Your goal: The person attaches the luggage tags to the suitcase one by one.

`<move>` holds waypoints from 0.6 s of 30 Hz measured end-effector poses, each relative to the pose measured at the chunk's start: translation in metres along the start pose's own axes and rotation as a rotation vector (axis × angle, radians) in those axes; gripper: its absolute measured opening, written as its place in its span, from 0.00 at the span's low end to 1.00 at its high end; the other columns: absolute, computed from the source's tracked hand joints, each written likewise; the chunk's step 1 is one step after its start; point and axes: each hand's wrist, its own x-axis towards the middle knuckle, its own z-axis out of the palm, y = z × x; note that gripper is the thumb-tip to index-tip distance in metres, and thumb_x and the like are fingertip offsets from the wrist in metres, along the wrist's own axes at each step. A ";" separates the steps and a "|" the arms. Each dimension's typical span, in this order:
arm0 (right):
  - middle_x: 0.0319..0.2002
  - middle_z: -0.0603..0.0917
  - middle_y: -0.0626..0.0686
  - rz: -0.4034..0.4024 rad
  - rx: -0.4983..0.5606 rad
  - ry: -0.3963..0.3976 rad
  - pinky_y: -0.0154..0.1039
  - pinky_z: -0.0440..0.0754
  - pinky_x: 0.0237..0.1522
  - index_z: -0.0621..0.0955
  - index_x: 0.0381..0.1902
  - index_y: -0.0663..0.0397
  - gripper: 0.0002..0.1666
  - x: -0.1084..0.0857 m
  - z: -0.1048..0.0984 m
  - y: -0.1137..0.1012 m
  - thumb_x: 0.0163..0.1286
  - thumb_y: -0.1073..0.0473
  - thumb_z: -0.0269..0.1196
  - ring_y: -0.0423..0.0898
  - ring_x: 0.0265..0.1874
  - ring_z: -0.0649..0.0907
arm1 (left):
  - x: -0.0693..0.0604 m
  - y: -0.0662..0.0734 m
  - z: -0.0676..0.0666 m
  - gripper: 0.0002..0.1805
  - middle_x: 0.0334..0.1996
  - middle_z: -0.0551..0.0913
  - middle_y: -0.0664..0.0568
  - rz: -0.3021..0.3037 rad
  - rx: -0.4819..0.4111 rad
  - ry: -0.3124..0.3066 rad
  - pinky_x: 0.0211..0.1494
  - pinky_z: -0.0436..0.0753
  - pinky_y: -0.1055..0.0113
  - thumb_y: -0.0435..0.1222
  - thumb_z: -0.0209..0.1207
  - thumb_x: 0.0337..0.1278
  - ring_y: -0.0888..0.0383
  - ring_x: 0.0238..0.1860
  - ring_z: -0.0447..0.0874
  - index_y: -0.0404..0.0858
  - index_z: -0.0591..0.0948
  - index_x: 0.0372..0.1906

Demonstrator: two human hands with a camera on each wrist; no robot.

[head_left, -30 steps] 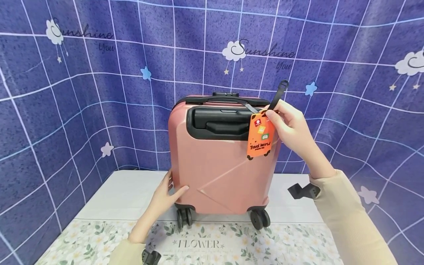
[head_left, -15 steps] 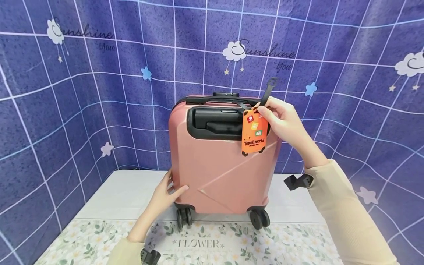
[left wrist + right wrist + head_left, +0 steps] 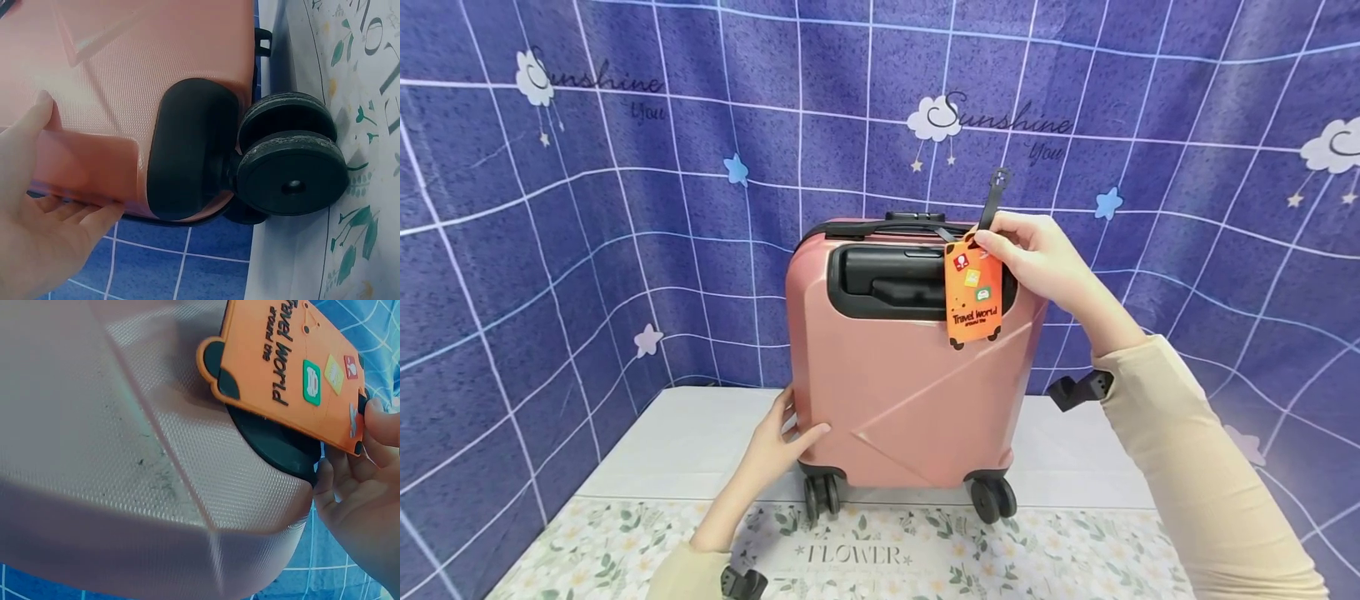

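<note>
A pink suitcase [image 3: 917, 400] stands upright on its black wheels. Its lower left edge is held by my left hand [image 3: 778, 437], thumb [image 3: 31, 119] on the front face and fingers round the side. At the top right, my right hand [image 3: 1037, 254] pinches an orange luggage tag [image 3: 973, 296] at its upper end, between thumb and fingers. The tag hangs in front of the recessed black pull handle [image 3: 887, 279]. Its black strap [image 3: 991, 204] sticks up above my fingers, buckle end highest. Another part of the strap runs left towards the black carry handle [image 3: 880, 226].
A combination lock [image 3: 915, 217] sits on top of the suitcase. The suitcase stands on a white surface [image 3: 700, 433] with a floral, lettered mat [image 3: 625, 542] in front. A purple-blue grid curtain [image 3: 685, 192] hangs behind and at both sides.
My right hand has moved left and slightly up, bringing the luggage tag and its strap nearer the middle of the suitcase top. My left hand keeps its hold on the suitcase.
</note>
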 end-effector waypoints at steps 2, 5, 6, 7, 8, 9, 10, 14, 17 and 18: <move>0.25 0.80 0.45 0.016 0.024 -0.012 0.29 0.79 0.29 0.82 0.41 0.62 0.14 0.000 -0.001 0.001 0.70 0.57 0.56 0.37 0.24 0.78 | 0.000 0.000 0.000 0.47 0.70 0.55 0.33 0.003 -0.004 0.002 0.66 0.67 0.49 0.34 0.65 0.53 0.38 0.70 0.56 0.30 0.49 0.72; 0.24 0.80 0.43 0.026 0.034 -0.019 0.29 0.79 0.28 0.82 0.40 0.62 0.13 0.002 0.000 0.003 0.70 0.57 0.56 0.37 0.23 0.78 | 0.001 0.000 0.000 0.46 0.70 0.55 0.33 0.006 -0.009 0.003 0.66 0.67 0.50 0.34 0.64 0.53 0.38 0.70 0.56 0.30 0.50 0.72; 0.24 0.80 0.44 0.025 0.029 -0.019 0.29 0.79 0.28 0.82 0.39 0.61 0.13 0.003 0.000 0.003 0.69 0.57 0.56 0.37 0.23 0.77 | 0.001 0.000 0.000 0.46 0.70 0.55 0.34 0.007 -0.010 0.003 0.66 0.67 0.50 0.34 0.65 0.53 0.38 0.70 0.56 0.31 0.50 0.72; 0.24 0.79 0.44 0.020 0.016 -0.016 0.29 0.78 0.28 0.82 0.38 0.61 0.13 0.004 0.001 0.004 0.69 0.57 0.57 0.37 0.23 0.77 | 0.001 0.000 0.000 0.46 0.70 0.56 0.34 0.009 -0.012 0.004 0.67 0.67 0.51 0.35 0.65 0.53 0.39 0.70 0.56 0.32 0.50 0.72; 0.25 0.79 0.44 0.013 0.007 -0.015 0.29 0.77 0.28 0.82 0.37 0.61 0.13 0.004 0.001 0.004 0.69 0.56 0.57 0.38 0.24 0.76 | 0.000 0.000 0.000 0.46 0.70 0.56 0.35 0.011 -0.017 0.005 0.67 0.67 0.52 0.35 0.65 0.53 0.40 0.70 0.57 0.33 0.51 0.72; 0.25 0.79 0.45 0.007 -0.004 -0.016 0.29 0.76 0.28 0.82 0.36 0.61 0.13 0.005 0.001 0.004 0.70 0.56 0.56 0.38 0.24 0.76 | 0.000 0.000 0.000 0.46 0.70 0.57 0.36 0.014 -0.020 0.006 0.67 0.68 0.52 0.35 0.65 0.52 0.40 0.70 0.57 0.33 0.51 0.72; 0.25 0.78 0.46 0.001 -0.017 -0.017 0.29 0.75 0.28 0.81 0.34 0.61 0.13 0.006 0.001 0.003 0.70 0.56 0.56 0.39 0.24 0.76 | 0.000 0.000 0.000 0.46 0.70 0.57 0.36 0.016 -0.024 0.007 0.66 0.68 0.52 0.36 0.66 0.52 0.40 0.70 0.57 0.33 0.51 0.72; 0.26 0.78 0.50 -0.008 -0.063 -0.027 0.30 0.73 0.28 0.79 0.30 0.61 0.14 0.012 0.002 0.001 0.70 0.55 0.56 0.42 0.25 0.74 | -0.001 0.001 0.000 0.47 0.70 0.56 0.35 0.023 -0.031 0.006 0.66 0.68 0.52 0.36 0.65 0.52 0.39 0.70 0.57 0.32 0.51 0.72; 0.27 0.79 0.52 0.002 -0.080 -0.041 0.30 0.73 0.29 0.80 0.31 0.60 0.13 0.017 0.002 -0.001 0.70 0.56 0.56 0.43 0.26 0.75 | -0.001 0.001 0.000 0.47 0.70 0.56 0.35 0.020 -0.032 0.005 0.66 0.68 0.51 0.35 0.65 0.53 0.39 0.70 0.57 0.32 0.50 0.72; 0.28 0.80 0.52 0.010 -0.081 -0.046 0.29 0.74 0.29 0.81 0.32 0.60 0.13 0.019 0.001 -0.002 0.69 0.56 0.56 0.43 0.26 0.76 | -0.001 0.001 0.000 0.47 0.70 0.56 0.35 0.019 -0.034 0.005 0.66 0.68 0.52 0.35 0.65 0.52 0.39 0.70 0.57 0.32 0.51 0.72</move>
